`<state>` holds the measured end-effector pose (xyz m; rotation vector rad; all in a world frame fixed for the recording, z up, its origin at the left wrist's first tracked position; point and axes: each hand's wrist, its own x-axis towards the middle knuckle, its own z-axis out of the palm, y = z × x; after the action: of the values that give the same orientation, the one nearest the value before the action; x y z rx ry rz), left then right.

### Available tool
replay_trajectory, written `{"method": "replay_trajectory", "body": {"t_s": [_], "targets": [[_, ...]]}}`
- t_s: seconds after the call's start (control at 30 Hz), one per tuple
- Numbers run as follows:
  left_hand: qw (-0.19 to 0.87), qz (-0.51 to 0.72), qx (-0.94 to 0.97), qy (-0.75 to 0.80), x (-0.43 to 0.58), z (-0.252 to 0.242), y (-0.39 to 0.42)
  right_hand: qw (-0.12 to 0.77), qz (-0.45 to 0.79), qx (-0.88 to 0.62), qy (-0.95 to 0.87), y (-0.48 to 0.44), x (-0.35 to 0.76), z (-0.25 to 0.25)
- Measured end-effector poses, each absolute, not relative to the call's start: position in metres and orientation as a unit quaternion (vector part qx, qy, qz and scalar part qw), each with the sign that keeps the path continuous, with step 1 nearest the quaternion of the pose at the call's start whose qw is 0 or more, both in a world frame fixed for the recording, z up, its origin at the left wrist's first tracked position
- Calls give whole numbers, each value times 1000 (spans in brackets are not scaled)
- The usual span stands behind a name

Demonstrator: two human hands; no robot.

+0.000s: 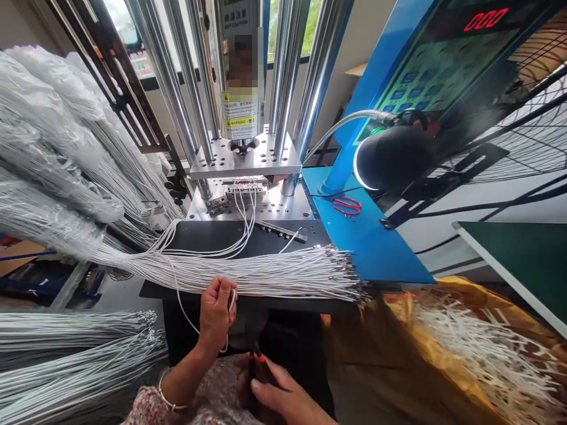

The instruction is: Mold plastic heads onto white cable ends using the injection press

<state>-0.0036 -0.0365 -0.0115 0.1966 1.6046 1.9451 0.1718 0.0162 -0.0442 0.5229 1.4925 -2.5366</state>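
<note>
My left hand [216, 311] is raised at the front edge of the black work plate [212, 236], fingers closed on a thin white cable [183, 307] that loops down below it. My right hand [283, 395] is low near my lap, fingers curled round a small dark tool with red tips [258, 365]. Just beyond the left hand a thick bundle of white cables [274, 273] lies across the plate, its metal-tipped ends fanned out to the right. A few cables run up into the fixture [243, 192] under the press.
A vertical press with steel columns [248, 88] stands behind the plate. A blue control cabinet [376, 236], red scissors [348, 205] and a black gooseneck lamp [390, 156] are at the right. Bagged cable bundles [48, 165] hang at the left, more bundles [75, 354] lower left, cut cables on yellow cloth [478, 348] at the right.
</note>
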Motion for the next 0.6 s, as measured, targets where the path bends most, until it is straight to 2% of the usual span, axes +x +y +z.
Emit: {"method": "replay_trajectory", "body": {"t_s": [0.2, 0.33, 0.6], "targets": [[298, 699, 88, 643, 5, -9, -41, -76, -588, 263, 761, 33, 155, -43], [284, 684, 98, 665, 9, -7, -44, -98, -451, 239, 854, 33, 142, -52], [282, 668, 116, 679, 9, -11, -48, -88, -412, 200, 885, 35, 139, -46]]}}
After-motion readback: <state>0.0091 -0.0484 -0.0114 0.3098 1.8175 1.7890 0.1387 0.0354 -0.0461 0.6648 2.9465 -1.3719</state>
